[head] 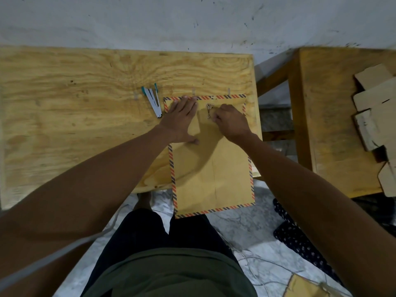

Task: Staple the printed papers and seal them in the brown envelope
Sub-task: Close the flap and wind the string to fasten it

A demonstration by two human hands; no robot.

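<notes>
A brown envelope (211,172) with a red-and-blue striped border lies on the right part of the plywood table (75,116), its near end hanging over the front edge. Its flap is folded down at the far end. My left hand (182,118) presses flat on the flap's left side, fingers straight. My right hand (230,123) has its fingers curled at the string clasp (209,111), two small metal buttons in the flap's middle, pinching the string there. The printed papers are not visible. A white and teal stapler (153,99) lies open just left of the envelope.
A second wooden table (325,125) stands to the right with flat cardboard boxes (377,116) on it. A gap separates the two tables. A grey wall runs behind. Cables and a dark spotted cloth (300,239) lie on the marble floor.
</notes>
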